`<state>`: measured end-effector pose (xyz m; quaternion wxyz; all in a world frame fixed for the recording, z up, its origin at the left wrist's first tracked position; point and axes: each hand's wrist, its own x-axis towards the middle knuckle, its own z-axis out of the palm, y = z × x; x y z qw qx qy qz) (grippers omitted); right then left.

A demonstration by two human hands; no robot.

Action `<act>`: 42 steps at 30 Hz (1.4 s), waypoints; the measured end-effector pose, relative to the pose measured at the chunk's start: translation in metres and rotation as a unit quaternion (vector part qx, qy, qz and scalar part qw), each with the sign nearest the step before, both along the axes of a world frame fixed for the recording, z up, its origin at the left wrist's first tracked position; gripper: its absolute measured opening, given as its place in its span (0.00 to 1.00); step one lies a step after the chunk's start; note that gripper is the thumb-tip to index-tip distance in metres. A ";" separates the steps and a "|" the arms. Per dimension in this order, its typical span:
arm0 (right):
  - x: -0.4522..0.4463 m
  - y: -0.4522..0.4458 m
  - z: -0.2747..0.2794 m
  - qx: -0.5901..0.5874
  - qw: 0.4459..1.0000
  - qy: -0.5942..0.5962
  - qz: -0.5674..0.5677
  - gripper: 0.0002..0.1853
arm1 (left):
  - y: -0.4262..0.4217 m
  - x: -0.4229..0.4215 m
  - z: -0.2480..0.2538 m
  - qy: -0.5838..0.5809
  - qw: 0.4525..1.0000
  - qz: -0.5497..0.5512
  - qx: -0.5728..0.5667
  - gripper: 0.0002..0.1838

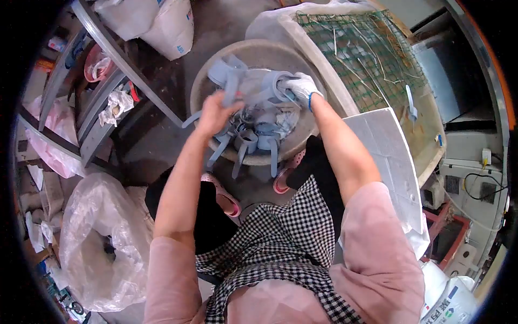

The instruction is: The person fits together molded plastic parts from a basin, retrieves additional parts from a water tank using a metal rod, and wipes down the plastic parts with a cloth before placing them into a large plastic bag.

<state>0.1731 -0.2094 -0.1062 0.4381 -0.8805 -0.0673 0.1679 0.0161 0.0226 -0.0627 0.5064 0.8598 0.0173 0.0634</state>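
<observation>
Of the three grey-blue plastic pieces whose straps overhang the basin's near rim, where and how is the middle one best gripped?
Probably by its strap, pinched edge to edge from the wearer's side: it juts over the basin rim toward them, while its ring-shaped end sits crowded among other pieces.

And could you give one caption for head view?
Bare left hand and gloved right hand over a round basin of grey-blue parts.

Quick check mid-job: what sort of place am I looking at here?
Probably a small workshop or factory floor handling plastic parts: there is a round tub of grey-blue pieces, a trough with green mesh over it, and bulky white sacks.
</observation>
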 end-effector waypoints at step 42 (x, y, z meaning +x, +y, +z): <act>0.068 0.068 0.014 0.329 0.898 0.291 -0.040 0.08 | 0.037 -0.008 0.074 0.098 0.939 0.265 -0.196 0.14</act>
